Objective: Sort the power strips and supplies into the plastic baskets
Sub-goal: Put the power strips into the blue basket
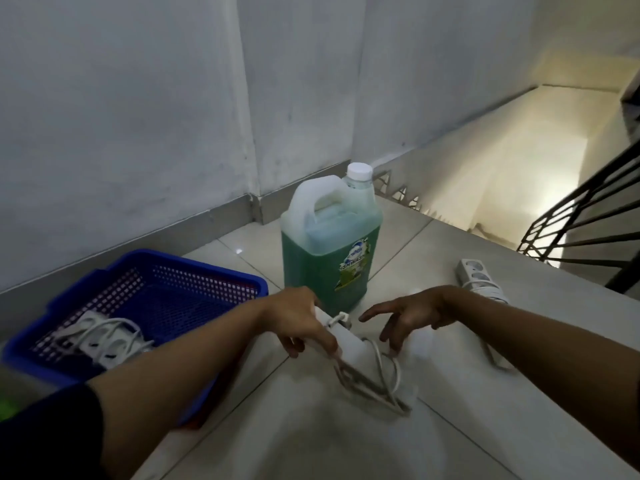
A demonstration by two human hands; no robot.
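Your left hand [298, 320] covers most of the white power strip [341, 336] in its grip; its cord [377, 379] below smears with blur. Your right forearm [519, 337] hides the middle of another strip [476, 277]. The jug's label [353, 265] is only partly readable.

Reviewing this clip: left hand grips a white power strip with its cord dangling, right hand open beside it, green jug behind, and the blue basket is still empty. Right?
Not quite. The head view shows the blue basket already holds a white power strip with its cord. The rest stands: the left hand grips a power strip with its cord dangling, the right hand is open beside it, and the green jug stands behind.
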